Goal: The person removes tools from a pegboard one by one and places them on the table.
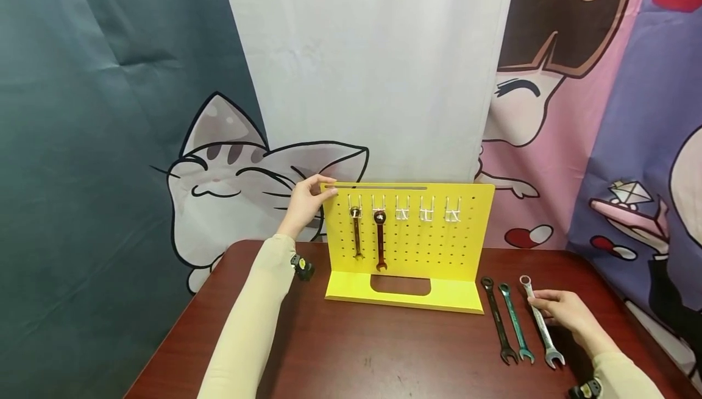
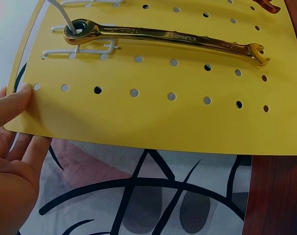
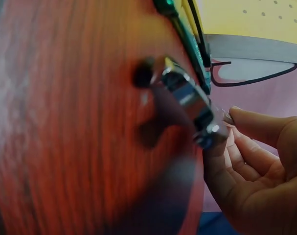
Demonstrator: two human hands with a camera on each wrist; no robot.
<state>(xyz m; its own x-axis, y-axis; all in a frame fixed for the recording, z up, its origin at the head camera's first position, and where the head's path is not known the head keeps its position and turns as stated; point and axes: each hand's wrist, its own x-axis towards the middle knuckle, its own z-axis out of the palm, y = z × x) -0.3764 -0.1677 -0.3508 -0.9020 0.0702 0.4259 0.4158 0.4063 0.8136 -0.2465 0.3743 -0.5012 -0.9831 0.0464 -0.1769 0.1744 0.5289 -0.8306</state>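
My left hand (image 1: 307,203) grips the upper left corner of a yellow pegboard (image 1: 433,247), thumb on the front face and fingers behind. On the board's two leftmost hooks hang a gold wrench (image 2: 163,36) and a reddish wrench (image 1: 381,240). At the right, my right hand (image 1: 565,310) pinches a silver combination wrench (image 1: 542,324) between thumb and fingers near its ring end. In the right wrist view the open end of this silver wrench (image 3: 192,105) points at the camera over the table. Left of it, a green wrench (image 1: 515,323) and a black wrench (image 1: 498,321) lie side by side.
Three white wire hooks (image 1: 426,209) on the board's right part hold nothing. The board stands on a yellow base (image 1: 345,286) with a cutout, upon a dark red wooden table (image 1: 329,350). A printed cartoon curtain (image 1: 373,70) hangs behind the table.
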